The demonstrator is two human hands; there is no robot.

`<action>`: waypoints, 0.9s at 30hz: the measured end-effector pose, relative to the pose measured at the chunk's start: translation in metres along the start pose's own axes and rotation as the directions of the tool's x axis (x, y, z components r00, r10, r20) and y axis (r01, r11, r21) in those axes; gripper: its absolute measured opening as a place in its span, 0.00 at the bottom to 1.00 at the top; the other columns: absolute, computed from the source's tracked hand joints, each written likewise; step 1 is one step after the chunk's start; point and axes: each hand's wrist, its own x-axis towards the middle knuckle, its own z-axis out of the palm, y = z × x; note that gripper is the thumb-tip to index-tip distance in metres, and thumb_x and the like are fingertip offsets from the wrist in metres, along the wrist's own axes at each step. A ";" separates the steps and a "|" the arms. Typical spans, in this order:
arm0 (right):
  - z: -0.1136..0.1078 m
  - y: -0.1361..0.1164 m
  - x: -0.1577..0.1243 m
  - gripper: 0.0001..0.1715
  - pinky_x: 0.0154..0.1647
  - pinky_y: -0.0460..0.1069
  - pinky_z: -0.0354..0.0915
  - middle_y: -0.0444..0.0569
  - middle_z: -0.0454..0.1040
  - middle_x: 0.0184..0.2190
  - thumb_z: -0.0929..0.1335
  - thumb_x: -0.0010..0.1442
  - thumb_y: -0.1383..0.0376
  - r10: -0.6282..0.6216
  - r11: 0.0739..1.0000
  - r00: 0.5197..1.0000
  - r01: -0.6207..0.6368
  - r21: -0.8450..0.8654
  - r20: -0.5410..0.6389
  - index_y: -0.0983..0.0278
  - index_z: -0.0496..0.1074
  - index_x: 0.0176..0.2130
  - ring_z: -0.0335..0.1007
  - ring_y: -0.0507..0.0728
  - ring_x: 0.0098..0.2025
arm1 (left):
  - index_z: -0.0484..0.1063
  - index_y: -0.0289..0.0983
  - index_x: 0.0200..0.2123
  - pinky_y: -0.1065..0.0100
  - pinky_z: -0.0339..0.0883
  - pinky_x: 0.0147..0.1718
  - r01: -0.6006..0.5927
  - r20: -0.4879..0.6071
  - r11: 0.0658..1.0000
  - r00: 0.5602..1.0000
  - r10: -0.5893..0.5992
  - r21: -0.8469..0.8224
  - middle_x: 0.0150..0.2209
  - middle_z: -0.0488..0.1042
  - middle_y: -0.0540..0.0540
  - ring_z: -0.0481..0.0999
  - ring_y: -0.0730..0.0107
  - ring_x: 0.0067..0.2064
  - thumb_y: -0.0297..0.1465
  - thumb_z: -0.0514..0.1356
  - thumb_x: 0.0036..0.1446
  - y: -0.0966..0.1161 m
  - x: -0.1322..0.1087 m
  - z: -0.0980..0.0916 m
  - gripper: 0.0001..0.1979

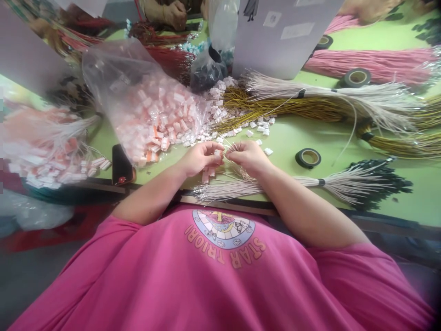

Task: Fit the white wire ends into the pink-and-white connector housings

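This is a workshop where wiring is put together by hand. The green table (285,138) is laid with thick bundles of white wires (275,86), yellow wires (285,108) and pink wires (372,64), with rolls of tape (308,158) among them. Small connectors (266,131) lie loose in numbers and fill a clear bag (103,69). Upright panels (275,41) divide the table, and a co-worker's hand (175,14) shows beyond, at the same kind of bench work.

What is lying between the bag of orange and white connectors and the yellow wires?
A heap of small loose white connectors lies between the bag and the yellow wires; the head view shows this.
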 end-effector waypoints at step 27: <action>0.005 -0.004 -0.004 0.09 0.24 0.46 0.52 0.39 0.62 0.16 0.66 0.47 0.63 -0.029 0.974 1.000 0.031 -0.225 0.011 0.65 0.67 0.21 0.55 0.48 0.21 | 0.72 0.32 0.48 0.76 0.59 0.10 0.064 -0.124 0.922 0.992 -0.017 0.382 0.16 0.69 0.53 0.69 0.74 0.13 0.22 0.59 0.57 0.011 -0.008 0.013 0.14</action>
